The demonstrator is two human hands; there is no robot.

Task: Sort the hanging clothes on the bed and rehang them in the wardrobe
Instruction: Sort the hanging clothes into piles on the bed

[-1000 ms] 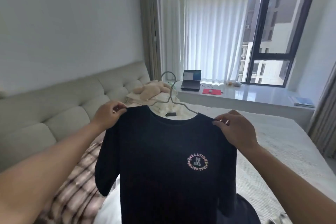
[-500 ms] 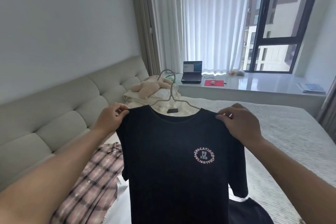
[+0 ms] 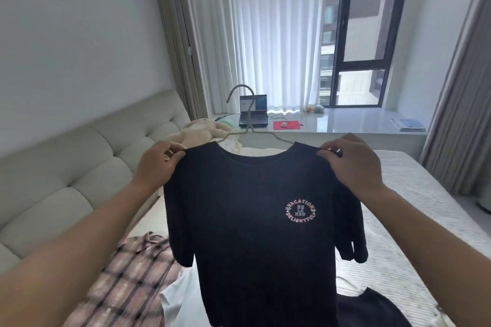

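I've got the black T-shirt up over the bed, on its hanger, left hand and right hand each pinching a shoulder. My read: early days. A plaid shirt and dark garment are still lying there. The wardrobe is out of sight, and the T-shirt's hem is cut off.

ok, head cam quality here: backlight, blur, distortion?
Head view: strong backlight from the window, so the dark T-shirt loses fabric detail, though its logo stays readable; wide-angle bending shows on the curtain at the right edge; forearms and the plaid shirt at the bottom are soft.
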